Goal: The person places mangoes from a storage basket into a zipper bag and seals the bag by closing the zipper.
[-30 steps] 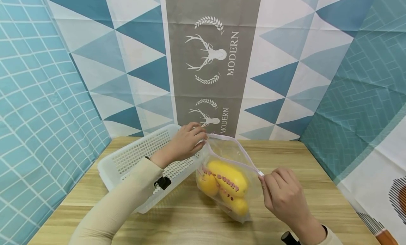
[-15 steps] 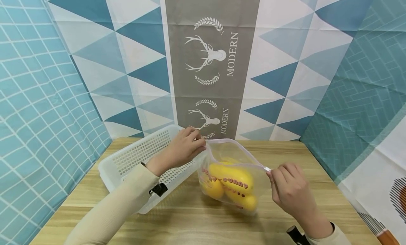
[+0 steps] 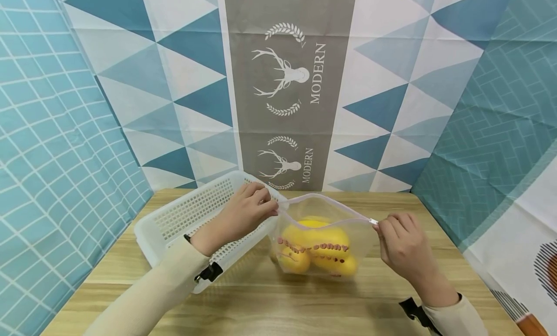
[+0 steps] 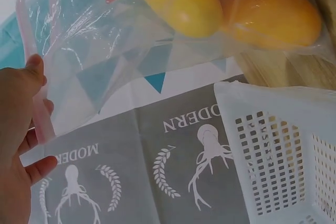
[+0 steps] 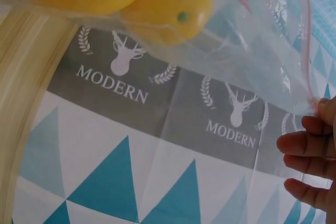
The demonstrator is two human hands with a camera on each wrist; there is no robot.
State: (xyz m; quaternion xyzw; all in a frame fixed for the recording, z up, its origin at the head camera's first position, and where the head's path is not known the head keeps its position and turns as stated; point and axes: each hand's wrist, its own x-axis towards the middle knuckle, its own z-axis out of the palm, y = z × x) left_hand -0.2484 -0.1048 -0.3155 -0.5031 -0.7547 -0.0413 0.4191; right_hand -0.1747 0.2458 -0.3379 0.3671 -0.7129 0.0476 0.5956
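Note:
A clear zip bag (image 3: 365,246) with a pink zip edge and red lettering hangs between both hands, its mouth parted. Several yellow and orange fruits (image 3: 319,239) sit at the bottom; a rounded one (image 5: 168,11) shows a green stem spot in the right wrist view. My left hand (image 3: 248,208) pinches the bag's left top corner, thumb against the pink strip (image 4: 42,103) in the left wrist view. With thumb and forefinger, my right hand (image 3: 404,251) pinches the right top corner beside the white slider (image 3: 373,221); its other fingers are loosely bent.
A white perforated plastic basket (image 3: 150,225) stands at the left, partly behind my left forearm. Bare wood-grain table (image 3: 313,307) lies in front of the bag. Patterned wall coverings (image 3: 291,75) close off the back and both sides.
My right hand has moved right and slightly up, and the left hand slightly left and down. The bag's top is stretched wider, and the fruits have swung from tilted to nearly level.

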